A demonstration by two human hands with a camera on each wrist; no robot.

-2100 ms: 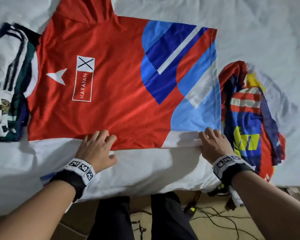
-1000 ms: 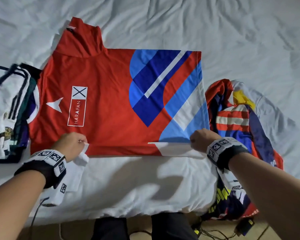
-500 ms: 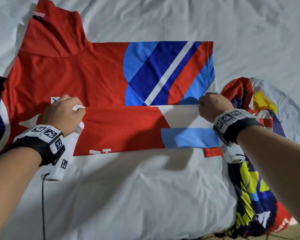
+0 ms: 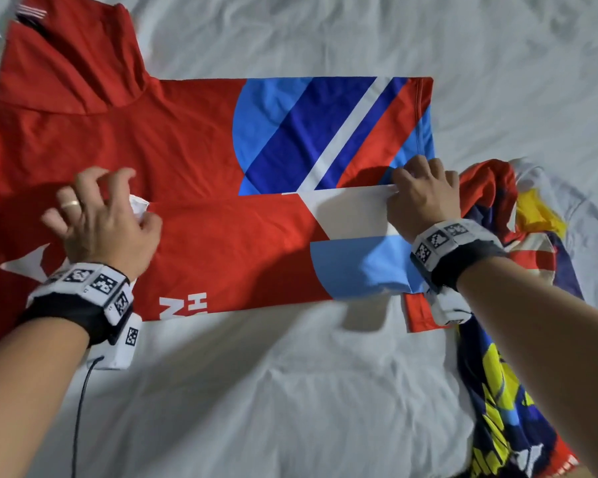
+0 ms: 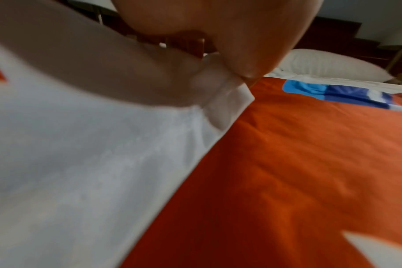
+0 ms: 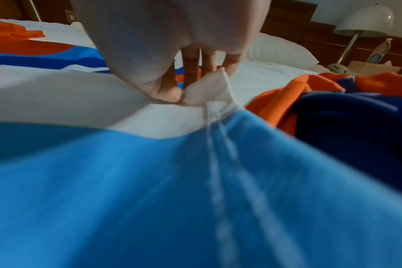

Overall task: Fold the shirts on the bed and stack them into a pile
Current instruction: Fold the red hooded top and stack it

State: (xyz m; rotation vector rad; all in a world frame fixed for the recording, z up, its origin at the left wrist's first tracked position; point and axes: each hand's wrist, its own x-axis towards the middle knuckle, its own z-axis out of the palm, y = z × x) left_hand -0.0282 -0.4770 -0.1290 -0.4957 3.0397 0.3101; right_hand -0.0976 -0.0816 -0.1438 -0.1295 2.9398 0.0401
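Hands work a red shirt (image 4: pixel 187 150) spread flat on the bed (image 4: pixel 290 391), its near edge folded up over the middle. Left hand (image 4: pixel 101 215) pinches the folded edge's white corner; right hand (image 4: pixel 425 198) pinches the edge's other end. Just right of the red shirt lies a crumpled colourful shirt (image 4: pixel 497 391).

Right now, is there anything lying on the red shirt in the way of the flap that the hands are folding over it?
Nothing visible. The left hand and right hand pinch the flap's edge, and the red shirt ahead of it is bare. The crumpled colourful shirt lies beside it, to the right, off the fold's path.
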